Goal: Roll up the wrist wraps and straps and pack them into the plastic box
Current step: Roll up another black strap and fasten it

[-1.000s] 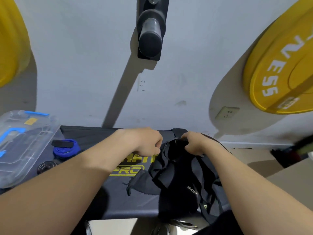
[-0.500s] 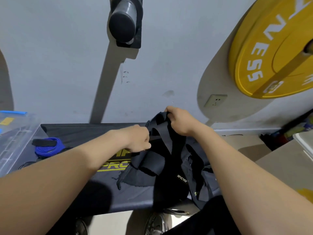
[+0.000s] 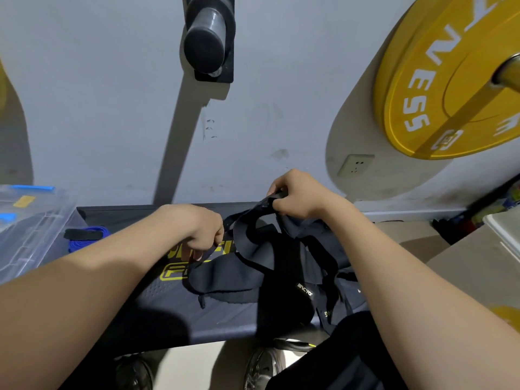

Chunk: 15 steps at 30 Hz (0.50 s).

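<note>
A tangled heap of black wrist wraps and straps [image 3: 284, 271] lies on a dark bench pad [image 3: 174, 308] with yellow lettering. My right hand [image 3: 295, 197] grips one end of a black strap [image 3: 253, 218] and holds it lifted above the heap. My left hand [image 3: 199, 235] pinches the same strap lower down, close to the pad. A rolled blue strap [image 3: 90, 239] with a black band lies at the pad's left end. The clear plastic box [image 3: 28, 229] with blue latches stands at the far left.
A grey wall stands just behind the bench, with a black peg [image 3: 206, 42] jutting out overhead and a yellow weight plate [image 3: 450, 88] at the upper right. A wall socket [image 3: 356, 164] sits low on the wall. Shoes [image 3: 261, 367] show below the bench edge.
My right hand has risen and moved right, pulling the black strap up out of the heap. My left hand has stayed low on the pad, holding the strap's other part.
</note>
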Motion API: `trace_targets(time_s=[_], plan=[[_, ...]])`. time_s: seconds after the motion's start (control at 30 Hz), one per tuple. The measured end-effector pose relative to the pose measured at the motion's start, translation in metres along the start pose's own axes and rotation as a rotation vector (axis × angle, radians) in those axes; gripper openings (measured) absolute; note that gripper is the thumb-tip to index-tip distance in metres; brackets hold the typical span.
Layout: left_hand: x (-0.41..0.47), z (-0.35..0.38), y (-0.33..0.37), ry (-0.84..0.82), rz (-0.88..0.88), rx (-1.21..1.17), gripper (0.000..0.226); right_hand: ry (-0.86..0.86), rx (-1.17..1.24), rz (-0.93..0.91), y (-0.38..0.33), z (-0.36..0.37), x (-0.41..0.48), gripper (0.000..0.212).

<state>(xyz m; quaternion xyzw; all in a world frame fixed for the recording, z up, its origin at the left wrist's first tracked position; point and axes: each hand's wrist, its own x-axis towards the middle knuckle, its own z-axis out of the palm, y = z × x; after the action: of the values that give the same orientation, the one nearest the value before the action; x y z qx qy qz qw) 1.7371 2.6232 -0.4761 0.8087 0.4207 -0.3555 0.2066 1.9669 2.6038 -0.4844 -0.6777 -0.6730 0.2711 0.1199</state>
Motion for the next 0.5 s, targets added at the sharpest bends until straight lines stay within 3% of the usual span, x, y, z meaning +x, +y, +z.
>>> trace_targets(time_s=[0.17,0.3,0.4,0.5], plan=[[0.002,0.007,0.0,0.222,0.092,-0.014,0.015,-0.093,0.171,0.093,-0.007,-0.007,-0.019,0.01],[0.004,0.003,0.019,0.547,0.162,-0.183,0.052,-0.1,0.196,0.049,-0.018,-0.013,-0.038,0.019],[0.006,0.004,0.028,0.501,0.325,-0.157,0.041,-0.055,0.244,0.03,-0.022,-0.014,-0.051,0.02],[0.006,0.007,0.03,0.393,0.307,0.065,0.017,0.046,0.26,0.069,-0.016,-0.015,-0.062,0.017]])
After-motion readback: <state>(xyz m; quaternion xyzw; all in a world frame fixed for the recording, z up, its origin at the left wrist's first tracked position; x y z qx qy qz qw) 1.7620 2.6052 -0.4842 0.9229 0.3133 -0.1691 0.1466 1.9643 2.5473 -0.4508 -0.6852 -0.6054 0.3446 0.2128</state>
